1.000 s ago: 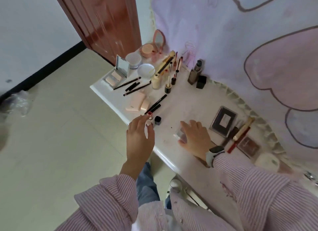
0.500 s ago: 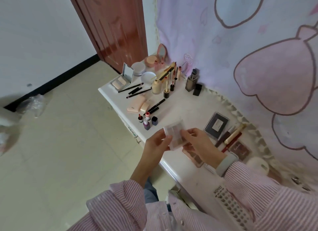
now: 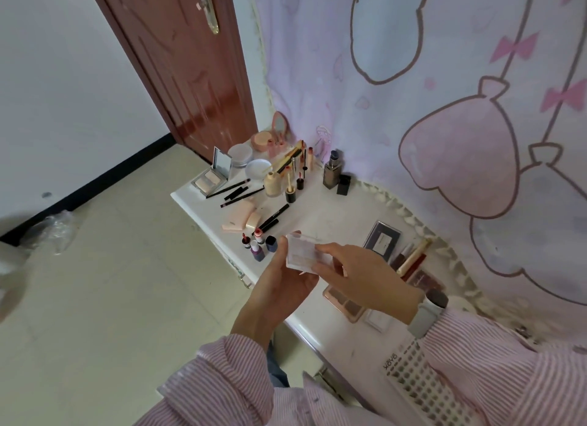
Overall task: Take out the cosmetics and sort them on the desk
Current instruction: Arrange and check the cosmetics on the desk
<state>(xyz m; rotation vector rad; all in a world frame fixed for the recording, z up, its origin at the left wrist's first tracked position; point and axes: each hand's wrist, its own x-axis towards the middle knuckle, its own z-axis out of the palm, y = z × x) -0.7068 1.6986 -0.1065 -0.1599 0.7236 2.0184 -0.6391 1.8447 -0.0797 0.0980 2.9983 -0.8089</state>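
Both hands hold a small clear-lidded pale palette (image 3: 301, 251) above the front edge of the white desk (image 3: 320, 216). My left hand (image 3: 279, 282) cups it from below with the thumb on its left edge. My right hand (image 3: 359, 274) pinches its right side from above. Just left of it stand several small bottles (image 3: 259, 244). A pink eyeshadow palette (image 3: 344, 303) lies on the desk under my right wrist. Further back lie black pencils (image 3: 236, 190), an open mirror compact (image 3: 211, 176), round powder jars (image 3: 251, 162) and a dark foundation bottle (image 3: 332, 169).
A dark palette (image 3: 382, 236), tubes (image 3: 413, 255) and a brown compact (image 3: 424, 279) lie at the desk's right by the pink curtain (image 3: 413, 108). A lash tray (image 3: 422, 390) sits near my right sleeve. A brown door (image 3: 184, 63) and tiled floor (image 3: 111, 282) are left.
One second ago my left hand set a small bottle down while my right hand rested on the clear palette. Both hands have since lifted the palette off the desk and hold it together.
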